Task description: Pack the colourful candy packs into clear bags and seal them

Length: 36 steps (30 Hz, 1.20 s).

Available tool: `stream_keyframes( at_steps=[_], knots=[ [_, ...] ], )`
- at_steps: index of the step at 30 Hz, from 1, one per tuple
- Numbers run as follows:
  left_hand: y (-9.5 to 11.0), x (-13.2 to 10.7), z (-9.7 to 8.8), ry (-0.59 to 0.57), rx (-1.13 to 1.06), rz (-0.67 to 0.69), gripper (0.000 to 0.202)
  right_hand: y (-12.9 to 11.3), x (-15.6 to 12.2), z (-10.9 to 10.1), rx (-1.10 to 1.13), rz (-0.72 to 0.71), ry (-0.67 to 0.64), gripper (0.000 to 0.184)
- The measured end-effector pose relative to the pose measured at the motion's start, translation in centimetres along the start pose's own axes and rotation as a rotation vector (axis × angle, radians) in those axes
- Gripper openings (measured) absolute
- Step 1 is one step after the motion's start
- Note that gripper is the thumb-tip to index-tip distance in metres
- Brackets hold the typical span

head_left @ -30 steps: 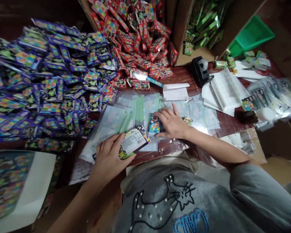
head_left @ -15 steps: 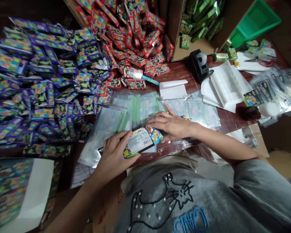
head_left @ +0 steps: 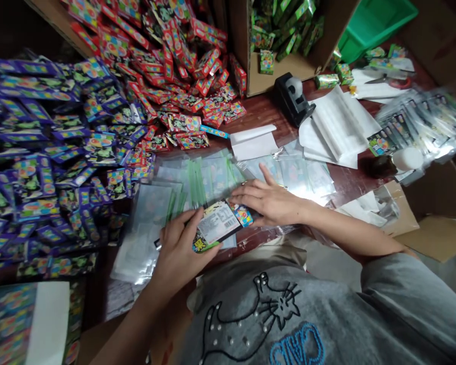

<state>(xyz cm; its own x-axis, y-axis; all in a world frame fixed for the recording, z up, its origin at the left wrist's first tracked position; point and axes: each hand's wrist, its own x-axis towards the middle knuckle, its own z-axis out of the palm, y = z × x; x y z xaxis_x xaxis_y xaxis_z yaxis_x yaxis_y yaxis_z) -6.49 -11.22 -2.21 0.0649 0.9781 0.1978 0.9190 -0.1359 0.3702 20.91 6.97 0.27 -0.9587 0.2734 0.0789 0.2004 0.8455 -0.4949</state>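
Note:
A flat printed packet (head_left: 218, 222) with a white barcode label lies between my hands. My left hand (head_left: 178, 246) grips its left end, thumb along the near edge and fingers at the far edge. Held against the packet's right end is a small colourful box (head_left: 243, 215), with my right hand (head_left: 269, 203) closed over it, fingers together and the thumb partly hidden. Beneath and around my hands lie clear plastic sleeves (head_left: 150, 208), some with green strips.
Purple packets (head_left: 32, 177) are heaped at left, red packets (head_left: 178, 66) behind. A black tape dispenser (head_left: 291, 99) stands beside white paper sheets (head_left: 336, 124). A carton (head_left: 258, 83) holds green packets. A brown bottle with a white cap (head_left: 406, 159) and bagged items (head_left: 421, 119) are at right.
The view has shifted, so the table things sit further left and the near-left ones lower. My hands keep the same grip on the packet and the box.

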Motion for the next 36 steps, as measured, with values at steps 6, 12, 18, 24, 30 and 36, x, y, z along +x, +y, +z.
stream_keyframes(
  at_steps=[6,12,18,24,30,36],
  knots=[
    [1.0,0.7,0.3,-0.010,-0.068,-0.030,0.088,0.0,-1.2,1.1,0.084,0.103,0.070,0.089],
    [0.8,1.0,0.7,-0.076,-0.061,-0.074,0.088,1.7,-2.8,1.7,0.074,0.207,0.095,0.111],
    [-0.8,1.3,0.5,-0.158,0.037,-0.062,0.080,5.4,-2.5,0.3,0.055,0.165,0.065,0.089],
    [-1.2,1.3,-0.7,-0.191,-0.060,0.005,0.087,3.6,-1.8,-1.4,0.172,-0.123,0.056,0.079],
    [0.8,2.1,-0.6,-0.167,-0.051,-0.046,0.081,2.8,-0.4,-0.8,0.066,-0.106,0.037,0.073],
    [1.4,2.3,0.4,-0.070,-0.025,-0.108,0.085,2.9,-4.4,-1.8,-0.069,0.188,0.181,0.112]
  ],
)
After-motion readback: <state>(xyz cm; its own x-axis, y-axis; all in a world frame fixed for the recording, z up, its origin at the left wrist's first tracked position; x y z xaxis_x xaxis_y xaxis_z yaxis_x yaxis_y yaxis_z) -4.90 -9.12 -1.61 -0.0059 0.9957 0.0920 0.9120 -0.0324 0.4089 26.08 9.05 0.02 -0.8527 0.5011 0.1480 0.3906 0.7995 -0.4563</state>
